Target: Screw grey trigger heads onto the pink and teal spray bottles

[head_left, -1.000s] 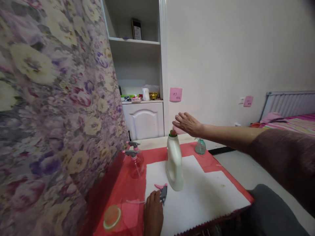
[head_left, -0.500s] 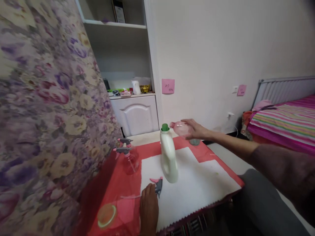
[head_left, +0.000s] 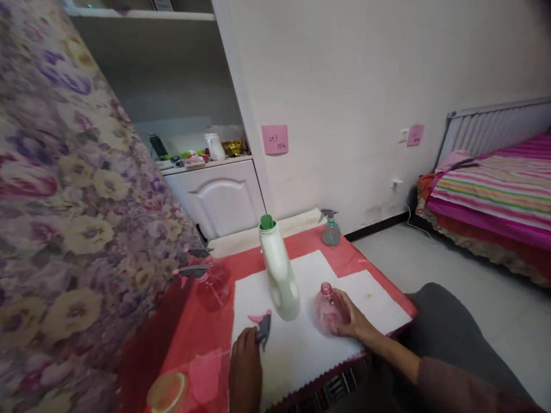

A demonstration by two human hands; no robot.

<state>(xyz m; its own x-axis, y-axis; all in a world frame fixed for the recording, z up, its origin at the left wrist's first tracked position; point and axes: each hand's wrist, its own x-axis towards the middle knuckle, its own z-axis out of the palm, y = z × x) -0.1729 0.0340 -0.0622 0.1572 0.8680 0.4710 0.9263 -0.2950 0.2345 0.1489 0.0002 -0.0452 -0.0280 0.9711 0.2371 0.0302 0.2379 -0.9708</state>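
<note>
A pink bottle (head_left: 328,310) is being held upright on the white cloth (head_left: 310,350) by the right hand (head_left: 349,316). A pink spray trigger (head_left: 260,328) is being pinched by the left hand (head_left: 244,367), beside the white jug (head_left: 279,275).

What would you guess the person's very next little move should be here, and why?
Probably lift the spray head under the left hand toward the open neck of the pink bottle. The right hand holds that bottle upright on the white cloth, and it has no top, unlike the capped pink sprayers nearby.
</note>
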